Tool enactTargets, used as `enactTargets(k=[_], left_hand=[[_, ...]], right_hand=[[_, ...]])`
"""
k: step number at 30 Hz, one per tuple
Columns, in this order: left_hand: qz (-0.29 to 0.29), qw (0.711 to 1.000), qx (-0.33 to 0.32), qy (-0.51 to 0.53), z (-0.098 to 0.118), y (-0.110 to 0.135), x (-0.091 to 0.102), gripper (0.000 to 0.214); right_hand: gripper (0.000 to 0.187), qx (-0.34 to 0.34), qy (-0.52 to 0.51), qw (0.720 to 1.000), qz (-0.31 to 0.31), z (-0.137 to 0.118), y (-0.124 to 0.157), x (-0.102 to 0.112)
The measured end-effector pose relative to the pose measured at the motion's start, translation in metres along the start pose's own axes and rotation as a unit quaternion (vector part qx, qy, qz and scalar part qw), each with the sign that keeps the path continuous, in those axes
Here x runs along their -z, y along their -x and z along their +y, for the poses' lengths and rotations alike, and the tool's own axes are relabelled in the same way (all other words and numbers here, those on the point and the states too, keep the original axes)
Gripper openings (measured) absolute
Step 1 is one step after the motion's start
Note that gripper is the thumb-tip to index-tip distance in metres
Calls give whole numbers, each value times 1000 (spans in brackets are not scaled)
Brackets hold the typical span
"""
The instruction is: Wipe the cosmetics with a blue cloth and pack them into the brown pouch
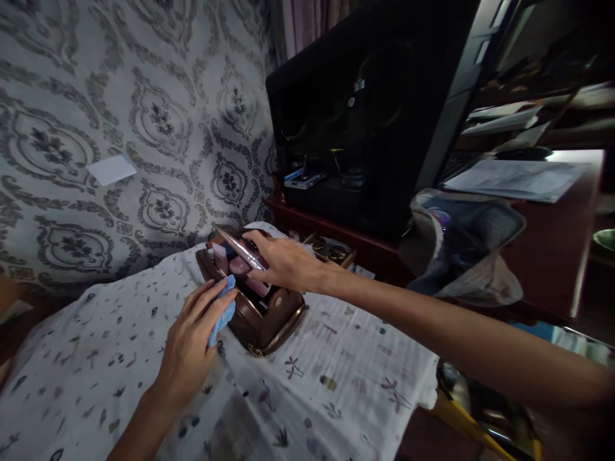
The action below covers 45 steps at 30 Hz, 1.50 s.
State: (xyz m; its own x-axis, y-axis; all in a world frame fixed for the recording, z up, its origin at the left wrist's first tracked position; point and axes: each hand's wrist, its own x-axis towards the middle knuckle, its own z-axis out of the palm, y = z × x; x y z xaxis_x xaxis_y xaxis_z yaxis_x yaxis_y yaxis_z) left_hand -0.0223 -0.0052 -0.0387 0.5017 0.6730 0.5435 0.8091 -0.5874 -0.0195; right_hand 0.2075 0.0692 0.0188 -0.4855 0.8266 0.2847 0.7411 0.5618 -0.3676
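Note:
An unzipped brown bag (278,320) with a gold zipper lies on a white patterned cloth (336,365). Pink cosmetic-looking items (239,265) show inside it, their exact kind unclear. Over the bag's opening, my right hand (291,262) grips a flat, shiny pinkish case (243,250) tilted on edge, thumb and fingers on its near end. My left hand (189,336) is closed around a crumpled light blue cloth (223,315), close to the bag's left side. The bag's far side is partly hidden by my right hand.
Behind the bag stands a large dark screen (346,141) on a reddish-brown stand. To the right, a bulging translucent bag (475,237) and papers (516,178) rest on a dark table (548,256). An open box with round items (336,251) sits behind my right wrist.

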Motion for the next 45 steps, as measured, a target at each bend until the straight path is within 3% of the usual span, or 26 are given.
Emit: enactTargets(k=[4, 8, 13, 16, 22, 29, 45], left_hand=[[2, 1000, 0, -2, 0, -1, -1, 72], [1, 1000, 2, -4, -1, -1, -3, 72], [-1, 1000, -1, -21, -1, 0, -4, 71], [2, 1000, -6, -16, -2, 1, -3, 71], [0, 1000, -4, -2, -2, 1, -3, 72], [-3, 1000, -3, 7, -1, 1, -1, 72], [-15, 1000, 6, 9, -1, 1, -1, 70]], right_hand=[[54, 31, 54, 996, -69, 2, 5, -3], [48, 15, 103, 990, -95, 0, 10, -3], [59, 14, 148, 980, -131, -8, 8, -6], [64, 34, 167, 977, -126, -7, 4, -12], [37, 48, 188, 969, -154, -4, 0, -19], [28, 24, 176, 969, -172, -8, -3, -13], [39, 52, 173, 961, -207, -7, -12, -12]])
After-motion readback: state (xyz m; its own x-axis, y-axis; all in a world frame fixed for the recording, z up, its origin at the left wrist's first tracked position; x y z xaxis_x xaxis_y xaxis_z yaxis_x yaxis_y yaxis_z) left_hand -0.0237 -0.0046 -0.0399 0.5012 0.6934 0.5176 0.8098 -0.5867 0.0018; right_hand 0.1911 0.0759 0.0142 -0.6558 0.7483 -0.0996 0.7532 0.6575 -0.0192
